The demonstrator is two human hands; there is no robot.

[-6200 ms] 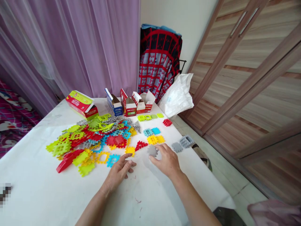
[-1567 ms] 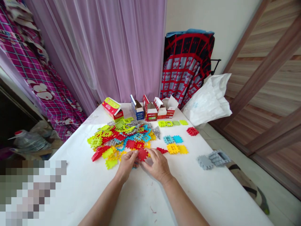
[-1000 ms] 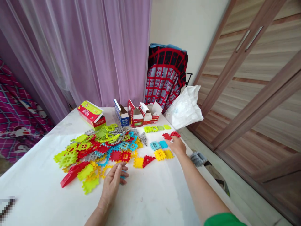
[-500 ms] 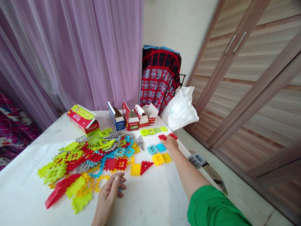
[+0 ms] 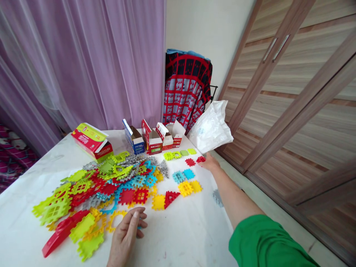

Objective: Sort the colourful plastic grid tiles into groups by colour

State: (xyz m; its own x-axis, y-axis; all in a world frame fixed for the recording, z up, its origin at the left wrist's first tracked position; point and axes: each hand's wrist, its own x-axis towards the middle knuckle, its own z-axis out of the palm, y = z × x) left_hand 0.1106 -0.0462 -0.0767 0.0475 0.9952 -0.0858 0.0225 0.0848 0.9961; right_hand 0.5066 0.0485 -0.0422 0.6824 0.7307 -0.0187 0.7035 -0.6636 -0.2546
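At the right side of the white table, my right hand (image 5: 210, 163) reaches far out, its fingers on a small red interlocking tile (image 5: 200, 159). Another red tile (image 5: 190, 162) lies just left of it. Nearer to me are blue tiles (image 5: 188, 174) and yellow tiles (image 5: 185, 188); beyond lies a row of green tiles (image 5: 177, 154). My left hand (image 5: 126, 233) is loosely curled at the front edge of the mixed tile pile (image 5: 111, 185). A bit of blue, apparently a tile, shows between its fingers; most of it is hidden.
Several open cardboard boxes (image 5: 152, 141) line the table's back, with a larger red-green box (image 5: 93, 140) at left. A white plastic bag (image 5: 213, 128) stands at the far right corner. A yellow tile (image 5: 158, 202) touches a red triangle (image 5: 170, 198). Grey tiles (image 5: 217, 198) lie by my right forearm.
My right hand has shifted slightly right, and the left red tile now lies uncovered. The view has turned a little; my left hand keeps its curled pose.
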